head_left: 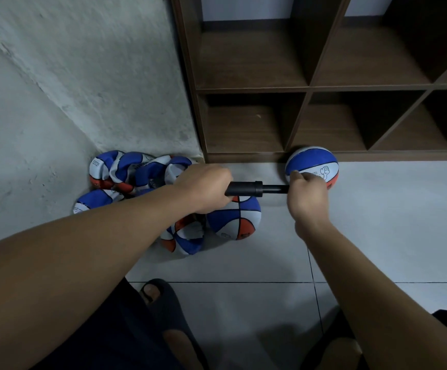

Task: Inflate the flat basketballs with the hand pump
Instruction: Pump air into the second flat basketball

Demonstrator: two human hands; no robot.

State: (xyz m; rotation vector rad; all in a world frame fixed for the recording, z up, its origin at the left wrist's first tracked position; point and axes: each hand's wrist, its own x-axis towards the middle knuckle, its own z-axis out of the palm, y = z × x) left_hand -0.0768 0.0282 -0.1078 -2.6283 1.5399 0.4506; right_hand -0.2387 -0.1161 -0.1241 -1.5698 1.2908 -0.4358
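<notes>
My left hand [203, 189] grips one end of the black hand pump [246, 188], which lies level above the floor. My right hand [306, 194] holds the pump's thin other end, fingers curled round it. Just beyond that hand a round blue, white and orange basketball [314, 162] rests against the shelf base. Another rounded ball [237, 220] sits on the floor under the pump. A heap of flat, crumpled basketballs [131, 169] fills the corner to the left, and one more flat ball [186, 236] lies under my left forearm.
A dark wooden cube shelf [308, 88] with bare compartments stands ahead on the right. A rough white wall [70, 76] closes the left side. Pale floor tiles [390, 222] stretch to the right. My foot in a dark slipper [161, 297] is below.
</notes>
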